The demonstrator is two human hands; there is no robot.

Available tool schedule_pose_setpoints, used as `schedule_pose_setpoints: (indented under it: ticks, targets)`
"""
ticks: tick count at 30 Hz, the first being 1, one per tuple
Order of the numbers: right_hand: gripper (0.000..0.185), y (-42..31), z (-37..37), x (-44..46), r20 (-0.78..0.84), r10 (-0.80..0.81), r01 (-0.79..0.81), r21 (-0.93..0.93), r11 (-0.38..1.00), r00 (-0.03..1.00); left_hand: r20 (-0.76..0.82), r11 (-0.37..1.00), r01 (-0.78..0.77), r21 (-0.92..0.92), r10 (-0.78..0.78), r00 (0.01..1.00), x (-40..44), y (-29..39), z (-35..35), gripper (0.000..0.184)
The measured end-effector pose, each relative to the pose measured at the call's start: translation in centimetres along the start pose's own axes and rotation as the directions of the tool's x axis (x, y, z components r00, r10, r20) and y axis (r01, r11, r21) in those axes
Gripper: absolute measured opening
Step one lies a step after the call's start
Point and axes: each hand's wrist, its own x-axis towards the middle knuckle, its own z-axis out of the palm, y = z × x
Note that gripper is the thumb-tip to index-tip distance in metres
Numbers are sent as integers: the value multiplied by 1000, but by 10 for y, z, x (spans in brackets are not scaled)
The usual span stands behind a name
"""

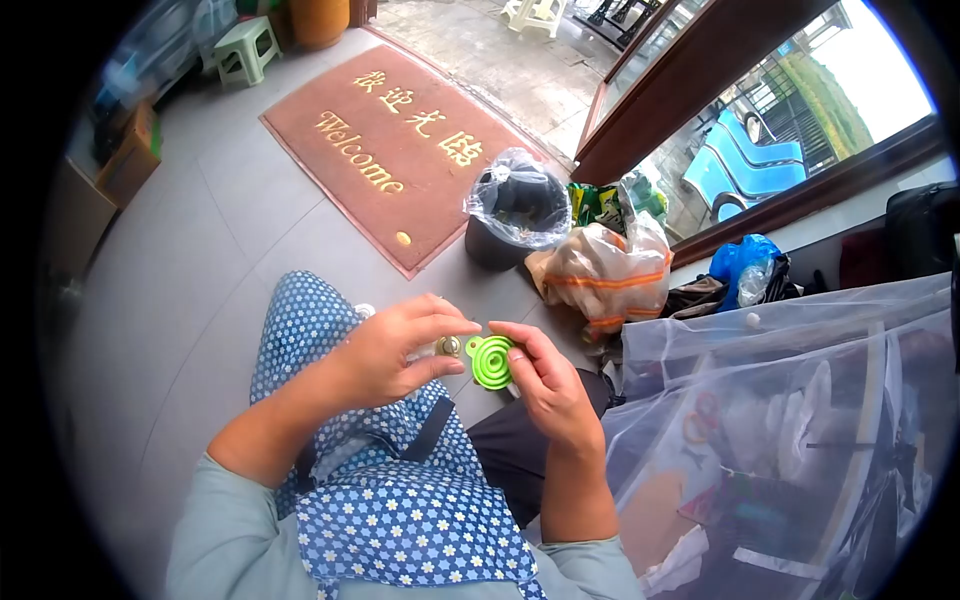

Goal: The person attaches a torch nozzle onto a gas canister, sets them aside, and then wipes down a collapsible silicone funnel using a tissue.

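My right hand [548, 388] pinches a bright green collapsible funnel [491, 363] by its right side, thumb in front and fingers behind. The funnel's ringed face is turned toward me, and a small tab with a hole sticks out at its upper left. My left hand [392, 350] is curled around a small object with a round, shiny, yellowish end [449, 346], which looks like a little bottle's mouth; the palm hides most of it. Its end faces the funnel, with a narrow gap between them. Both hands are raised over my lap, above a blue flowered apron [420, 515].
Ahead stands a black bin [492, 245] with a clear liner, beside a plastic bag [610, 275]. A brown welcome mat [350, 215] lies before the doorway. Sheer white netting [760, 400] covers things at my right. A pale green stool [247, 50] is far left.
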Motion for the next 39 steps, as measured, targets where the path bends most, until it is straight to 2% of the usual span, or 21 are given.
schedule_pose_setpoints:
  ticks: [1, 4, 8, 10, 14, 16, 17, 20, 24, 26, 27, 30, 32, 39]
  targets:
    - [29, -2, -1, 1, 12, 5, -4, -57, 998, 1000, 2, 1000, 7, -2, -7, 1000, 1, -3, 1, 41]
    - [29, 0, -1, 9, 36, 40, -37, -72, 997, 999, -1, 1000, -18, 24, 18, 1000, 0, -11, 2, 39]
    - [29, -4, 2, 15, 52, 60, -58, -33, 998, 997, -45, 996, -63, 69, 66, 997, 1, -21, 0, 34]
    - [30, -7, 2, 16, 64, 70, -73, 48, 996, 995, -59, 995, -66, 81, 71, 996, -1, -22, 0, 33]
    - [32, -17, 3, 16, 52, 47, -47, -11, 999, 998, -107, 994, -90, 59, 96, 990, -3, -18, -2, 32]
    - [35, -19, 3, 13, 30, 54, -58, 163, 985, 998, -134, 993, -106, 51, 112, 985, -4, -15, -3, 31]
    - [35, -22, 3, 12, 31, 57, -62, 163, 985, 998, -158, 990, -131, 47, 136, 978, -4, -13, -4, 30]
    - [39, -20, 0, 12, 56, 14, -32, 331, 943, 998, -196, 986, -164, 39, 168, 966, -4, -7, -7, 30]
    - [37, -13, -2, 15, 16, 11, -15, 304, 953, 1000, -195, 986, -161, 30, 164, 967, -6, 2, -14, 27]
    - [33, -3, -5, 17, 26, -33, 29, 136, 990, 999, -209, 987, -160, 25, 162, 965, -7, 2, -13, 28]
    - [33, 0, -5, 17, 27, -32, 28, 137, 990, 999, -222, 987, -160, 21, 161, 962, -8, 2, -13, 28]
    - [26, 9, -4, 18, -50, 8, -1, 147, 989, 999, -233, 984, -176, 31, 178, 956, -8, 1, -15, 29]
    - [25, 15, -1, 20, -143, -97, 128, 224, 966, 985, -246, 984, -172, 38, 176, 953, -9, 0, -15, 29]
    - [28, 19, 2, 23, -281, -112, 186, 252, 950, 953, -265, 984, -176, 32, 178, 948, -9, 0, -16, 30]
